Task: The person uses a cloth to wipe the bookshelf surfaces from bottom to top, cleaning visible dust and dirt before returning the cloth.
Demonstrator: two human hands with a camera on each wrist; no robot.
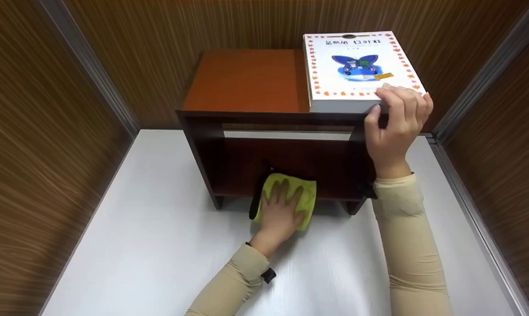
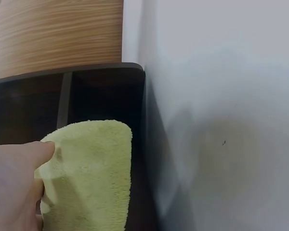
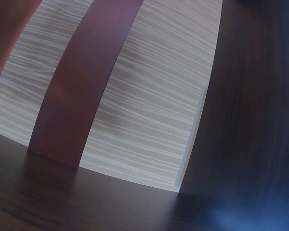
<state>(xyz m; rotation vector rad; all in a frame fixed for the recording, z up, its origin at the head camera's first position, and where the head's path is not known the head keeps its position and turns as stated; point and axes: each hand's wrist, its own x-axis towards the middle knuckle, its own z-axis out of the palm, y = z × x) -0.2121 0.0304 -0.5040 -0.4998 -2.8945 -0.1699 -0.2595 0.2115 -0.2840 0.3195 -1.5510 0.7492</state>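
Observation:
My left hand [image 1: 279, 217] lies with spread fingers on a yellow-green cloth [image 1: 307, 199] at the front edge of the lower board of a small dark brown wooden shelf [image 1: 246, 115]. In the left wrist view, the thumb [image 2: 38, 153] rests against the side of the cloth [image 2: 94, 163]. My right hand [image 1: 400, 118] curls over the front right corner of a thick white book [image 1: 361, 87] on the shelf top. Its fingertips are on the cover and its thumb is at the front edge. The right wrist view shows only shelf boards [image 3: 82, 91], without the hand.
The shelf stands on a white table [image 1: 159, 245]. Brown wood-grain panels [image 1: 40, 131] close off the back and both sides, with metal strips [image 1: 93, 74] at the corners. To the left of the book, the reddish-brown shelf top [image 1: 251, 79] shows.

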